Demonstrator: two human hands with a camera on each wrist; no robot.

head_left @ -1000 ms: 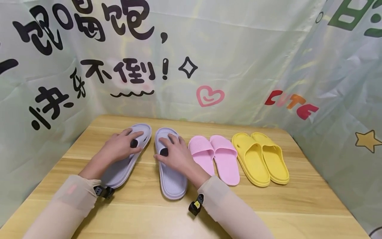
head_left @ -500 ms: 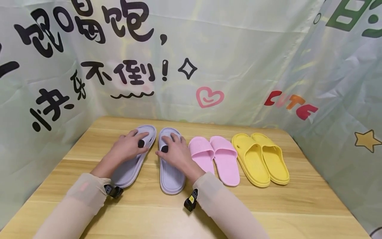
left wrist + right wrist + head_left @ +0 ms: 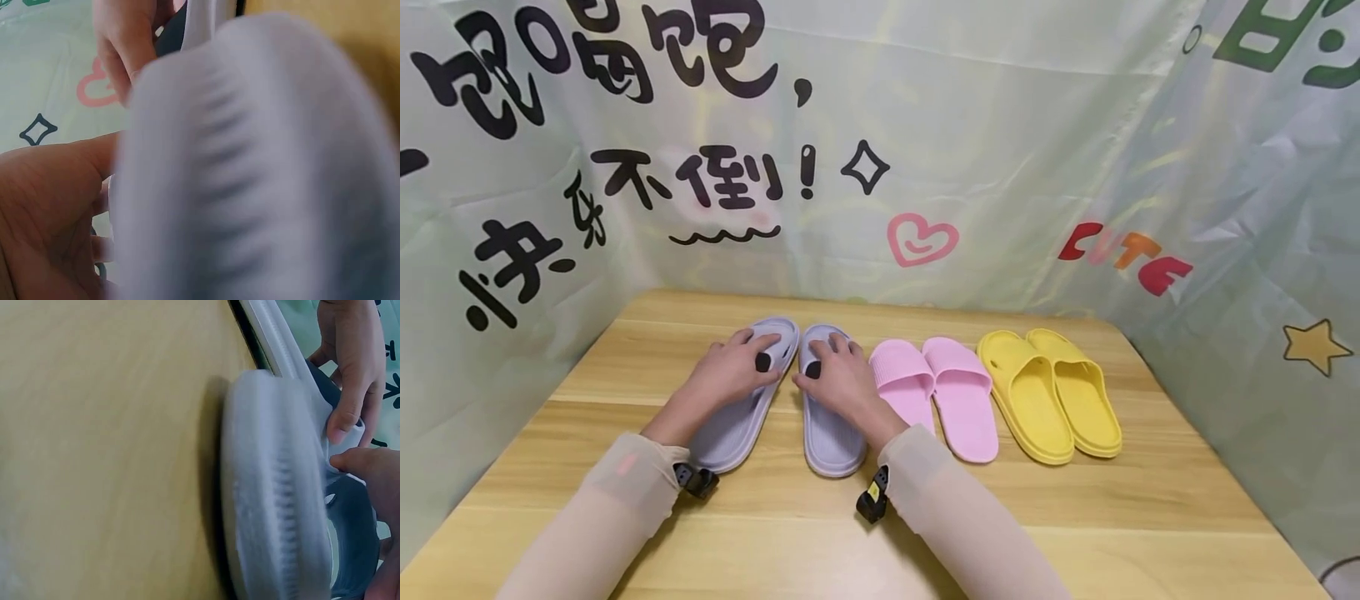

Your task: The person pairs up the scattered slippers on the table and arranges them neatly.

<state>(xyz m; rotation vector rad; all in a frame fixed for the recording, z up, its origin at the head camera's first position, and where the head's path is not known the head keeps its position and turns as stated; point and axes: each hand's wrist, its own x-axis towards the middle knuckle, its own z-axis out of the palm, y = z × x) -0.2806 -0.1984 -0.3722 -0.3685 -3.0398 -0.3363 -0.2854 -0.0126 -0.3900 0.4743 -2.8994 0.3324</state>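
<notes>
In the head view, my left hand (image 3: 737,367) grips the strap of a lavender slipper (image 3: 726,442), which lies slanted with its toe toward the back right. My right hand (image 3: 842,382) holds the matching lavender slipper (image 3: 833,450) by its strap, nearly straight. Their toes come close together and a wedge of table shows between the heels. Both hands cover most of the straps. The left wrist view is filled by the blurred ribbed heel of the left slipper (image 3: 250,125). The right wrist view shows the right slipper (image 3: 269,475) with a dark shadow along its side.
A pair of pink slippers (image 3: 970,425) lies just right of my right hand, its left one partly behind my wrist. Further right sits a pair of yellow slippers (image 3: 1037,408). A printed curtain (image 3: 1000,150) encloses the wooden table (image 3: 1165,533) at the back and sides.
My left hand has moved the left lavender slipper to the right, toward its mate. The right one has shifted slightly away from me and straightened. Pink and yellow pairs stay put.
</notes>
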